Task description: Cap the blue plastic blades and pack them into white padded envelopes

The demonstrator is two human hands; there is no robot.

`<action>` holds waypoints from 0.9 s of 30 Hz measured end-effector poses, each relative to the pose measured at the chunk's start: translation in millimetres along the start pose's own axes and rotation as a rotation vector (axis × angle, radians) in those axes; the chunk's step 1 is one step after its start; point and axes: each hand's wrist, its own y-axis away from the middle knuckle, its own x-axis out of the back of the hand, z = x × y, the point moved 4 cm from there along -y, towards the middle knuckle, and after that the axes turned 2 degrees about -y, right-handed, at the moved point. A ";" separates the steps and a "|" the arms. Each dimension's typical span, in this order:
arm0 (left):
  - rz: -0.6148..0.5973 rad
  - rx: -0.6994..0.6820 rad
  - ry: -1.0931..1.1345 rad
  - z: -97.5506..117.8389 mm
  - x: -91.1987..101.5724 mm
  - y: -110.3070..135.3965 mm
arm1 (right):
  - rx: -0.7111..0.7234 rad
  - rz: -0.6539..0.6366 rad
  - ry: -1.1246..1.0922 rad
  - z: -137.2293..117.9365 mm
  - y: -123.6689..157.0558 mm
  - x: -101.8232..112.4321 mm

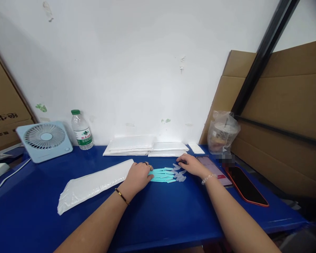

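Several slim turquoise sticks (162, 175) lie side by side on the blue table. My left hand (140, 175) is closed over their left ends, with its thumb along the near side. Small translucent, pointed cap-like pieces (180, 176) lie loosely at the sticks' right ends. My right hand (191, 164) is just beyond these pieces, fingers curled and pressed together; whatever is between the fingertips is too small to make out. A long white plastic packet (94, 184) lies slanting to the left, its far end beside my left hand.
White flat packets (131, 144) are stacked against the wall. A light-blue fan (46, 140) and a water bottle (82, 131) stand at the left. On the right are a lit phone (213, 170), an orange-edged phone (249, 188) and a bagged drink cup (222, 135).
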 end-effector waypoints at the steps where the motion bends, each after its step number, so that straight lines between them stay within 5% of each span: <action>1: 0.004 0.003 0.026 -0.9 -1.2 -1.1 | 0.015 -0.022 -0.044 -2.5 1.4 0.1; 14: -0.093 0.023 0.283 -4.1 -5.0 -3.3 | -0.004 -0.137 -0.225 -13.9 6.7 -3.9; 27: 0.074 0.054 0.501 -15.7 -7.6 -6.9 | 0.008 -0.084 -0.617 -22.3 6.0 1.7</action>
